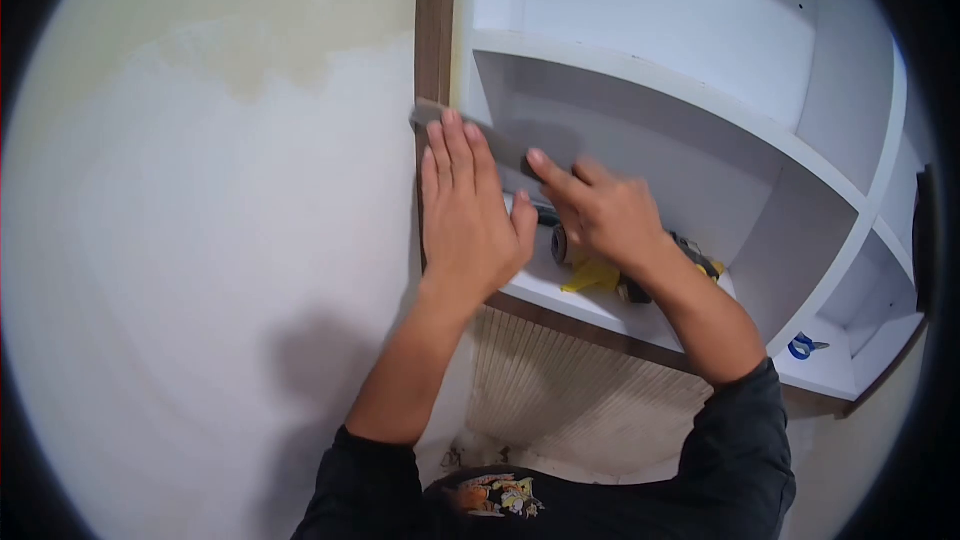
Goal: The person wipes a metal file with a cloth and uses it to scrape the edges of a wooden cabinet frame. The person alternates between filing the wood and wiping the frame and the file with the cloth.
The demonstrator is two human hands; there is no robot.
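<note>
A long, flat grey blade-like tool (507, 148) lies slantwise across the brown wood edge strip (436, 30) of the white shelf unit. My right hand (612, 218) is closed around its near end, with the index finger stretched along it; the handle, if there is one, is hidden by the hand. Fingers straight and nearly together, my left hand (465, 215) rests flat over the strip, its fingertips at the tool's lower edge. The tool's far end reaches the wall side of the strip.
Left is a pale wall (220, 240) with a yellowish upper patch (290, 30). The shelf unit (650, 70) holds a yellow item (592, 276), a grey roll (559, 244) and dark tools partly behind my right arm. A blue item (801, 346) lies in the lower right compartment. Ribbed panelling (570, 370) is below.
</note>
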